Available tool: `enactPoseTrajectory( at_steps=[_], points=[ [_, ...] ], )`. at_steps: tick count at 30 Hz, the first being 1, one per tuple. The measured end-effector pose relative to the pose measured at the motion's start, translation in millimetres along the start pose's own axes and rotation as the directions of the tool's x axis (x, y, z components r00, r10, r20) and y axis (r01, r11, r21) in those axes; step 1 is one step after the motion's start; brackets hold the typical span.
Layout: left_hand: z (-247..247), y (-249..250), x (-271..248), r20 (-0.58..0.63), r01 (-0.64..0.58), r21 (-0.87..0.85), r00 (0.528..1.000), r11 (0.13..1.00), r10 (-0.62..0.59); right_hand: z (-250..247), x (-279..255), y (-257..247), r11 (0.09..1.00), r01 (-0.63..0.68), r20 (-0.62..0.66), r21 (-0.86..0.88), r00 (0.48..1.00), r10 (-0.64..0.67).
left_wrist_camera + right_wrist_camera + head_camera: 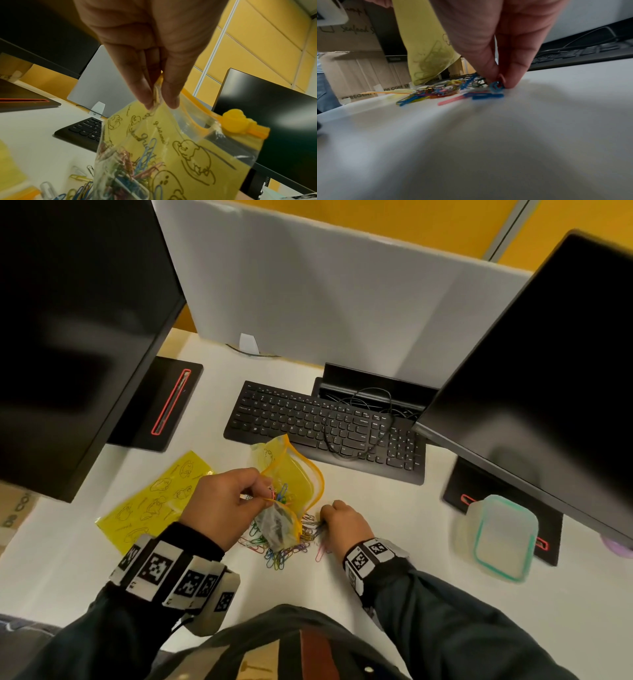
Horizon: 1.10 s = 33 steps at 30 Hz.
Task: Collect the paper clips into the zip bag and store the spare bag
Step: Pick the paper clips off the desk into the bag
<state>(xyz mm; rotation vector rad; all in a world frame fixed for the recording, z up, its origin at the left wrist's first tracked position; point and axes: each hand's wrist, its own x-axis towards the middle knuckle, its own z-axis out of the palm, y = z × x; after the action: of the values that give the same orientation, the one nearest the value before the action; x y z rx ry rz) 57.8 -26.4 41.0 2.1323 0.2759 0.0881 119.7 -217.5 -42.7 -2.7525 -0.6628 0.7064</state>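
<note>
My left hand (224, 505) pinches the rim of a yellow zip bag (294, 484) and holds it up with its mouth open; in the left wrist view the bag (171, 155) has several coloured clips inside and a yellow slider (240, 121). A heap of coloured paper clips (281, 549) lies on the white desk under the bag. My right hand (342, 525) is down on the heap's right edge, its fingertips (511, 81) pinching paper clips (495, 86). A second yellow bag (154, 501) lies flat on the desk to the left.
A black keyboard (325, 429) with a loose cable lies behind the bag. Two dark monitors stand at the left (68, 337) and right (548, 371). A plastic container with a teal rim (500, 537) sits at the right. A grey divider (325, 302) closes the back.
</note>
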Motion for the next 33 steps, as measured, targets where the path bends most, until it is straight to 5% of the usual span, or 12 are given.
enactPoseTrajectory(
  at_steps=[4, 7, 9, 11, 17, 20, 22, 25, 28, 30, 33],
  points=[
    [2.9, 0.3, -0.3, 0.004, -0.010, -0.017, 1.000, 1.000, 0.010, -4.2, -7.3, 11.6, 0.976, -0.113, -0.068, 0.184, 0.990, 0.127],
    [5.4, -0.1, -1.8, 0.013, -0.018, -0.009, 1.000, 1.000, 0.018, -14.4, -19.7, 19.8, 0.845, -0.168, -0.130, 0.508, 0.955, 0.267],
    [7.1, 0.9, -2.8, 0.029, -0.026, -0.003, 0.999, 1.000, 0.026, -33.4, -33.4, 19.4, 0.687, -0.094, -0.202, 0.720, 0.919, 0.338],
    [9.9, 2.4, -2.8, 0.045, -0.036, 0.009, 0.998, 0.999, 0.035, -59.9, -47.6, 13.7, 0.626, 0.052, -0.332, 0.778, 0.880, 0.339],
    [20.0, 15.9, -1.2, 0.099, -0.104, 0.029, 0.990, 0.994, 0.100, -101.3, -57.1, -25.2, 0.835, 0.314, -0.522, 0.452, 0.852, -0.037],
    [20.2, 21.7, -3.3, 0.098, -0.102, -0.001, 0.990, 0.995, 0.102, -102.3, -58.9, -26.5, 0.880, 0.291, -0.617, 0.376, 0.787, 0.003],
    [20.3, 23.2, -5.8, 0.092, -0.100, -0.056, 0.990, 0.993, 0.105, -100.2, -59.5, -21.7, 0.896, 0.155, -0.561, 0.416, 0.819, 0.119],
    [23.7, 29.8, -11.5, 0.108, -0.056, -0.198, 0.991, 0.979, 0.079, -83.5, -56.6, -18.0, 0.856, -0.046, -0.247, 0.514, 0.948, 0.199],
    [26.8, 30.6, -7.8, 0.087, -0.036, -0.274, 0.994, 0.961, 0.062, -73.7, -58.9, -14.1, 0.778, -0.037, -0.232, 0.627, 0.944, 0.233],
    [23.8, 12.5, 3.3, 0.060, 0.004, -0.181, 0.998, 0.983, 0.007, -76.7, -62.2, -9.6, 0.733, -0.041, -0.242, 0.679, 0.930, 0.276],
    [17.4, -30.5, 22.5, 0.137, 0.084, 0.203, 0.984, 0.976, -0.113, -85.0, -67.6, 3.1, 0.687, -0.033, -0.263, 0.726, 0.910, 0.321]
  ],
)
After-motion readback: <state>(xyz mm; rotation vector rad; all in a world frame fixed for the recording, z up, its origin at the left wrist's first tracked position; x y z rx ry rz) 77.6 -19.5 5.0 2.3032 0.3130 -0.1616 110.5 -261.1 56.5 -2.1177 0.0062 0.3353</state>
